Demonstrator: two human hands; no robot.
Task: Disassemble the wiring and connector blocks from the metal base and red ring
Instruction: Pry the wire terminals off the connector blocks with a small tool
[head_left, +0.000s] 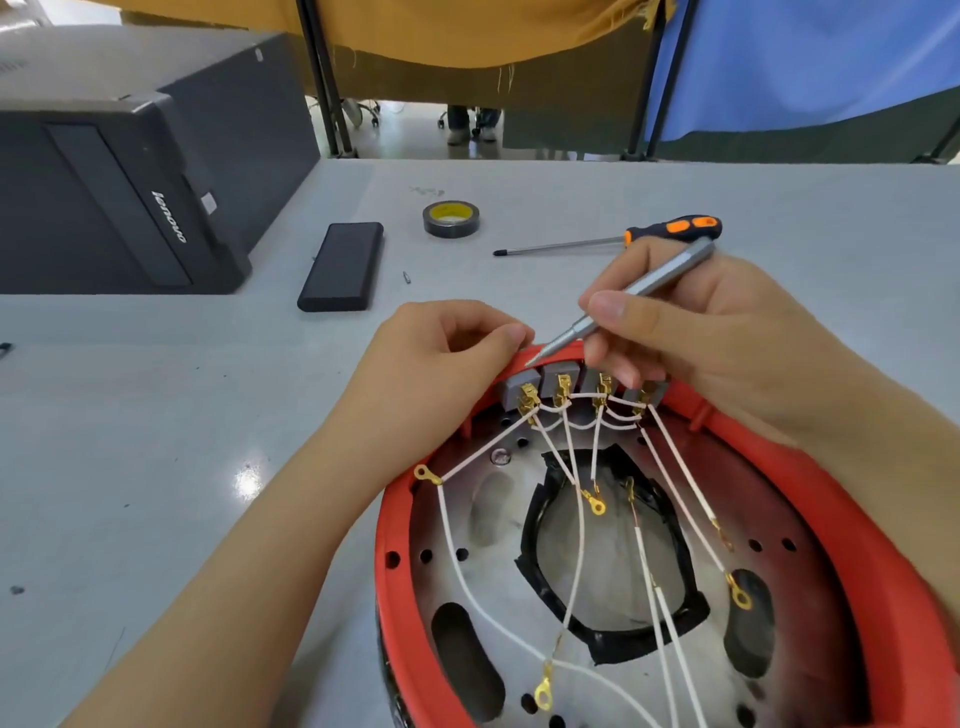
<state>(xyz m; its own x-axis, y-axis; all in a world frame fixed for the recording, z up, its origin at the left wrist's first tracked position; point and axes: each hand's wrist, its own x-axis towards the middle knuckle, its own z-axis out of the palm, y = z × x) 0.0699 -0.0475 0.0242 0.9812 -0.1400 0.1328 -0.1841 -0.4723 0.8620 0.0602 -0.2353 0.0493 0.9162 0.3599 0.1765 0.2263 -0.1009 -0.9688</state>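
Four connector blocks (582, 387), two screwdrivers (613, 240), one tape roll (450, 219), two hands (441, 358).

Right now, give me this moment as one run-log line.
left hand: grips red ring rim | right hand: holds grey screwdriver, tip at leftmost connector block | white wires: attached | orange screwdriver: idle on table

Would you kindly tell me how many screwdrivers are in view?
2: a grey screwdriver held in the right hand, and an orange-handled screwdriver lying on the table behind it.
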